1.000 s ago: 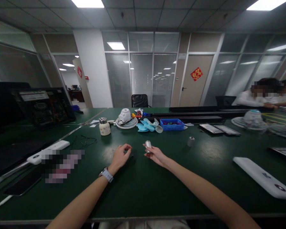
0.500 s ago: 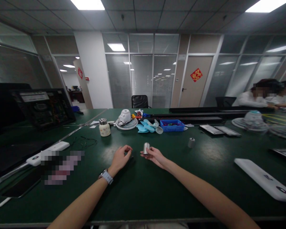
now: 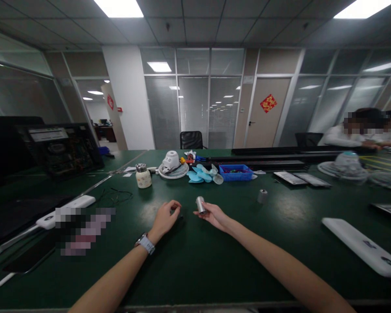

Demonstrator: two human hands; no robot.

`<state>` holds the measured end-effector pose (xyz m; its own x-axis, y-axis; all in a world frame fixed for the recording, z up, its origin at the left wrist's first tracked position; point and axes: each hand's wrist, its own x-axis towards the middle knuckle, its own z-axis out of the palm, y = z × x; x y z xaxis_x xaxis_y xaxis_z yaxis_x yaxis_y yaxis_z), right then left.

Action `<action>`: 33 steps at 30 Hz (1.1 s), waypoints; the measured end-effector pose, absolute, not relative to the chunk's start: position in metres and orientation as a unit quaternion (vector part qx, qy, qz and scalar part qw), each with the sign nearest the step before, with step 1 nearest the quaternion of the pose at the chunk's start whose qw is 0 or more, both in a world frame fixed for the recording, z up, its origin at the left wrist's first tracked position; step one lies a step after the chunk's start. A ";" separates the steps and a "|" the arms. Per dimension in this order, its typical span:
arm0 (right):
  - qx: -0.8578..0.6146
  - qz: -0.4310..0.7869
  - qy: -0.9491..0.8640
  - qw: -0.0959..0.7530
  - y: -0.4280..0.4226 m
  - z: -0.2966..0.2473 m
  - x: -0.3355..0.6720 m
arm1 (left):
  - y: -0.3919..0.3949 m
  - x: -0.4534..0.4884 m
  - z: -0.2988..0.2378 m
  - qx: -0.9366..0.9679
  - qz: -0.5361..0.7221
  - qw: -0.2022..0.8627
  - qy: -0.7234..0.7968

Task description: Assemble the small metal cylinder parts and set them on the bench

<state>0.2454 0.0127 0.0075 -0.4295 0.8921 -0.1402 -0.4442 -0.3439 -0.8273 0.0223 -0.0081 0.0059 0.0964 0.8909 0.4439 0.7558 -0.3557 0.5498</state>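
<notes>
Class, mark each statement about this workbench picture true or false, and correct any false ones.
1. The right hand holds a small metal cylinder. True.
2. The blue bin stands at the near table edge, beside the forearms. False: it stands far back, beyond both hands.
3. A wristwatch sits on the wrist of the left hand. True.
4. The second metal cylinder lies in the left hand. False: it stands on the green table, right of the right hand, apart from both hands.

Office workroom: glass partitions [image 3: 208, 111], green workbench [image 3: 195, 261], ceiling panels.
</notes>
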 end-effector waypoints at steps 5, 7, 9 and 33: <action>-0.302 0.766 -0.367 0.432 0.015 0.006 0.247 | -0.007 0.021 0.005 0.736 0.371 0.095 0.558; -0.295 0.770 -0.368 0.428 0.017 0.004 0.247 | -0.008 0.022 0.005 0.739 0.369 0.097 0.556; -0.292 0.772 -0.368 0.428 0.018 0.002 0.248 | -0.008 0.022 0.006 0.741 0.369 0.101 0.552; -0.288 0.770 -0.382 0.421 0.020 0.001 0.251 | -0.006 0.019 0.002 0.796 0.325 0.097 0.501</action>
